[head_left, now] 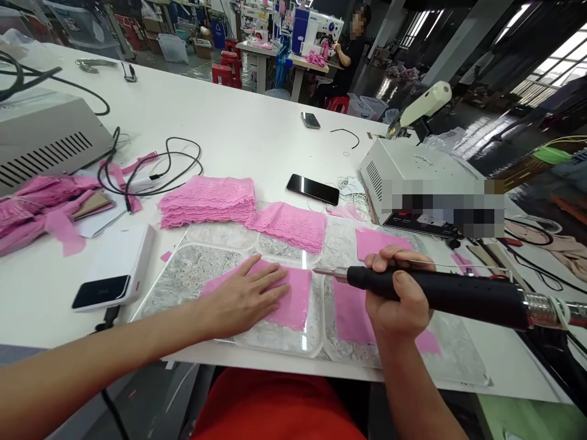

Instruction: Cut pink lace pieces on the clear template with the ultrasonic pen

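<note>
My left hand (250, 294) lies flat, fingers spread, on a pink fabric piece (296, 299) atop a grey-marbled transparent board (174, 287). In my right hand (398, 299) is a black cylindrical hand tool (468, 293) with a pointed metal tip; its exact kind is unclear. The tip points left, near the fabric's upper right corner, and I cannot tell if it touches. Partly behind my right hand is another pink piece (351, 311), with a smaller pink piece (380, 241) above it. Behind my left hand sit a tall stack of pink lace fabric (206, 201) and a lower stack (293, 226).
A phone (313, 189) lies beyond the stacks. Grey vented boxes stand left (46, 140) and right (413, 177). A white power bank (119, 263), black cable (169, 162) and pink lace heap (36, 208) are at left. Across the room, a person (351, 55) sits by a sewing machine (316, 30).
</note>
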The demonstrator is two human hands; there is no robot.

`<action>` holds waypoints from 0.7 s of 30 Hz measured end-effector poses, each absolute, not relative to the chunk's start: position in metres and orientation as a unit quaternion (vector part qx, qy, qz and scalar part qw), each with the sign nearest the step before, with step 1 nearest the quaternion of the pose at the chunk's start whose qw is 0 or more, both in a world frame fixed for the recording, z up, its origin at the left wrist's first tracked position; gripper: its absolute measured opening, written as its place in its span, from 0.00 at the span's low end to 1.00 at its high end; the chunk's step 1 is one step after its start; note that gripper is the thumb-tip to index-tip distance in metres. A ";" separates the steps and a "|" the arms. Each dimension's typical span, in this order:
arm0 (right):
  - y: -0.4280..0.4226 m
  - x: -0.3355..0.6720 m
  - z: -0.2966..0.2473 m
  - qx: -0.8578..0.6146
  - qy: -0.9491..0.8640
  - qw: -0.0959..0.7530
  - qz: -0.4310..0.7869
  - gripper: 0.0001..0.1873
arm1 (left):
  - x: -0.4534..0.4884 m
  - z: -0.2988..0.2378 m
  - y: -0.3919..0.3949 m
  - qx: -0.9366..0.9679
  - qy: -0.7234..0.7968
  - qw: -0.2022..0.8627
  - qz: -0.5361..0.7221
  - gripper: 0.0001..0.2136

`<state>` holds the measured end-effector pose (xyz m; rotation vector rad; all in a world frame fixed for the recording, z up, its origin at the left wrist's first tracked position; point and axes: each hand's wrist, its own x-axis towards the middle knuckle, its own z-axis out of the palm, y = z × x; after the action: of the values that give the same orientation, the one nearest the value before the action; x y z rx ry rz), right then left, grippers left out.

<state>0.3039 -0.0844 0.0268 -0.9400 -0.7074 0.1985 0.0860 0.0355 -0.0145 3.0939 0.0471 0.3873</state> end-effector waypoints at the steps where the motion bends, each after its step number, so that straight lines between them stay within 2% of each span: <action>1: -0.085 0.304 0.026 -0.442 -0.334 0.827 0.096 0.08 | 0.086 -0.015 0.035 0.992 0.016 0.010 0.127 0.16; 21: -0.082 0.303 0.019 -0.446 -0.348 0.817 0.109 0.08 | 0.084 -0.015 0.033 0.992 0.026 0.005 0.123 0.16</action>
<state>0.3029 -0.0821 0.0191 -0.9516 -0.7424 0.2316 0.0838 0.0332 -0.0151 3.1063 0.0801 0.3857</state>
